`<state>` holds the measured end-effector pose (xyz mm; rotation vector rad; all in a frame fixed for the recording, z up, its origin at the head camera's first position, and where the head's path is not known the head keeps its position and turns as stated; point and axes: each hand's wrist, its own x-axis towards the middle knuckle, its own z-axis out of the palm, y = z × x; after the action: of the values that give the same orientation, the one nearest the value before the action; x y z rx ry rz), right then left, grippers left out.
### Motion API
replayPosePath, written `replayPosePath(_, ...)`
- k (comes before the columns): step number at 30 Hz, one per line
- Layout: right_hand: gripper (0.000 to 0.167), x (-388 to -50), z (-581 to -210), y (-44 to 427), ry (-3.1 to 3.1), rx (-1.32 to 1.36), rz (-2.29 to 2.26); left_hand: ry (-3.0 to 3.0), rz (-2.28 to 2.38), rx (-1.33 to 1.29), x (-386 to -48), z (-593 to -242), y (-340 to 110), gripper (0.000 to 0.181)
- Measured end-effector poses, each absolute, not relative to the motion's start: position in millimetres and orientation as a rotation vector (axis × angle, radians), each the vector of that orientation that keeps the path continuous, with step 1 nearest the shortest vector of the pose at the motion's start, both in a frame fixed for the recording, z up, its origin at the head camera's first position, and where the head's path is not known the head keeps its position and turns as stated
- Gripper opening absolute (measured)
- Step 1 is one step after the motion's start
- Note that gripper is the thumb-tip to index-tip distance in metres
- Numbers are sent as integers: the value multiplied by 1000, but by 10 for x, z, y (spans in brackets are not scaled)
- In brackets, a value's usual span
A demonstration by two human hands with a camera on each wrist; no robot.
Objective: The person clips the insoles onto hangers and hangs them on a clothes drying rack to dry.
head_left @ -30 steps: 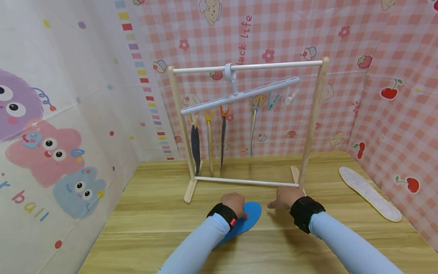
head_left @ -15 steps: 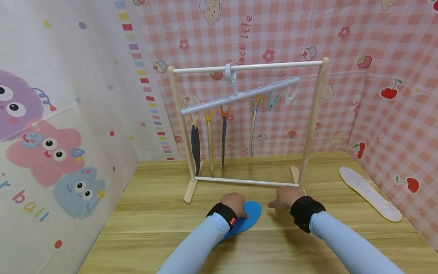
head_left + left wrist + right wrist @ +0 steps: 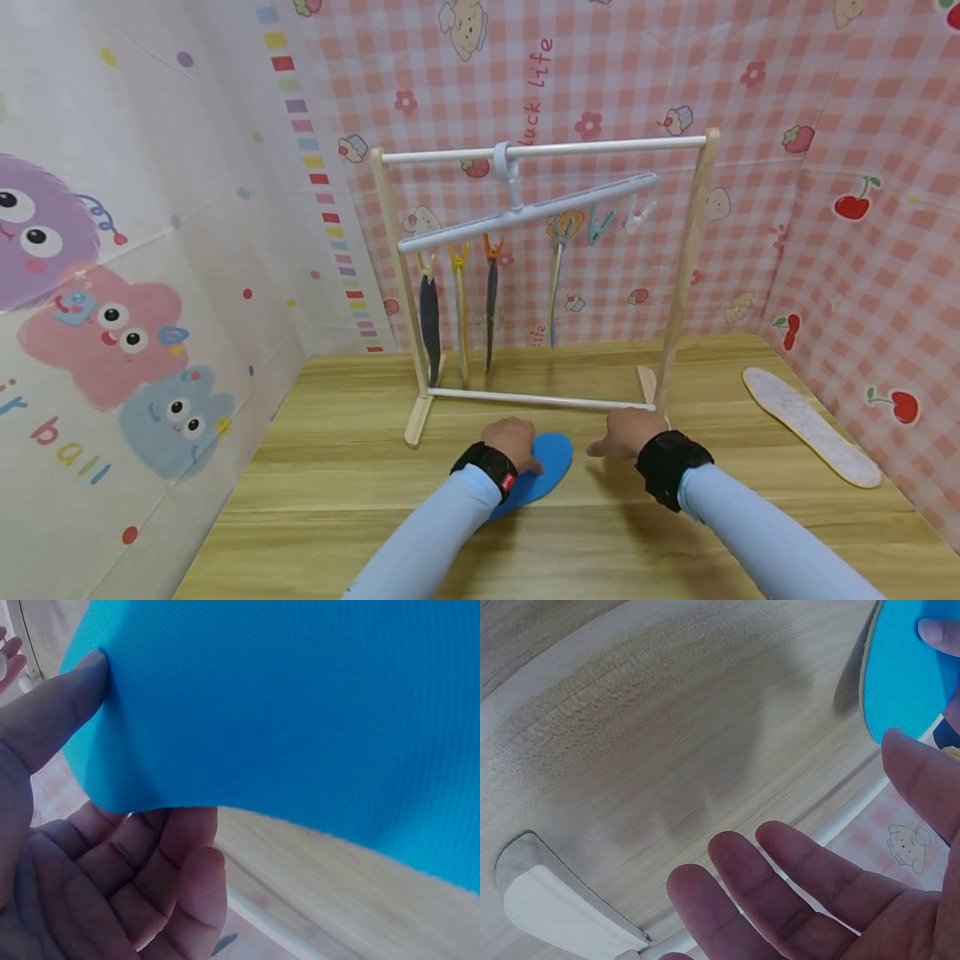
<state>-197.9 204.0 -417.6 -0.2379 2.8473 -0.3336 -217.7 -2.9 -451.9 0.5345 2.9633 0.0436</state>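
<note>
In the head view my left hand holds a blue insole just in front of a small drying rack. The left wrist view shows the thumb on the insole's blue face and the other fingers curled behind its edge, so the insole is pinched. My right hand is to the right of the insole, apart from it, near the rack's right foot. Its fingers are loosely bent in the right wrist view and hold nothing. The lower part of the insole is hidden behind the left forearm in the head view.
A grey hanger hangs tilted from the rack's top bar, left end lower. Several insoles, including a dark one, hang from its clips. A green clip hangs near its right end. A pale insole lies at the right.
My left hand and the blue insole have shifted slightly forward toward the rack. The right hand has stayed in place.
</note>
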Motion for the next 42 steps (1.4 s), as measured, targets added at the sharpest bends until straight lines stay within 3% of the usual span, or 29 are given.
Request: replayPosePath(42, 43, -2023, -4163, 2032, 2864, -217, -292, 3008, 19, 628, -2209, -4303, -43, 30)
